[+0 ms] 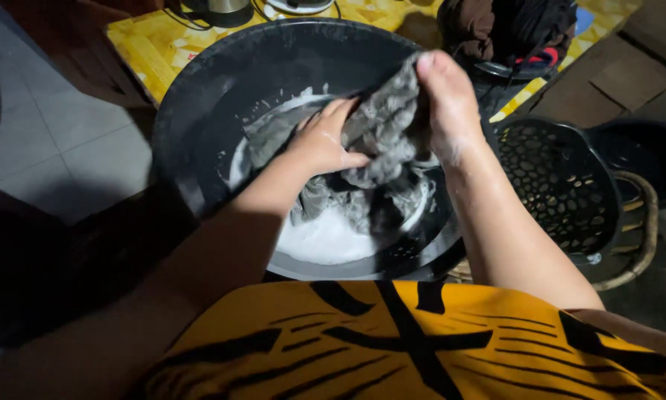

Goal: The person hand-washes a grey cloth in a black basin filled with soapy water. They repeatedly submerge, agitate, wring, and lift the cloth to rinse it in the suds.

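A wet grey cloth hangs bunched above a large black basin that holds white soapy water. My left hand grips the cloth's lower left part. My right hand clutches its upper right end, lifted a little above the basin's rim. The rest of the cloth trails down into the suds. Both forearms are wet.
A black perforated basket sits to the right inside a round cane frame. A yellow patterned mat lies behind the basin, with dark clothes piled at the back right. Grey floor tiles lie to the left.
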